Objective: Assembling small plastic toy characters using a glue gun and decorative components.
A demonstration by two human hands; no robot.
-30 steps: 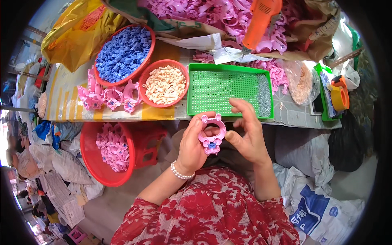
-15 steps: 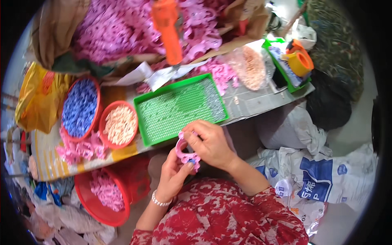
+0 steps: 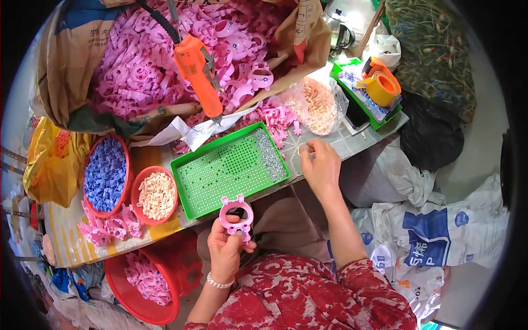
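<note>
My left hand (image 3: 226, 242) grips a pink plastic ring-shaped piece (image 3: 236, 215) with two small ears on top and a bit of blue near my thumb. It is held upright just off the near edge of the green tray (image 3: 190, 208). My right hand (image 3: 323, 168) reaches over the table edge, right of the tray, its thumb and forefinger apart with nothing visible between them. Close to those fingertips, a small pale piece (image 3: 298, 150) lies on the table. Small silvery metal parts (image 3: 270, 157) are heaped at the tray's right end.
An orange electric screwdriver (image 3: 198, 74) hangs above the tray, before a sack of pink pieces (image 3: 143, 66). Red bowls hold blue pieces (image 3: 105, 173) and pale pieces (image 3: 157, 196). Rightward lie a bag of peach pieces (image 3: 319, 104) and a tape dispenser (image 3: 380, 88).
My right hand has left the pink ring piece and moved right and away from me. My left hand keeps hold of the piece. The whole view has shifted somewhat.
</note>
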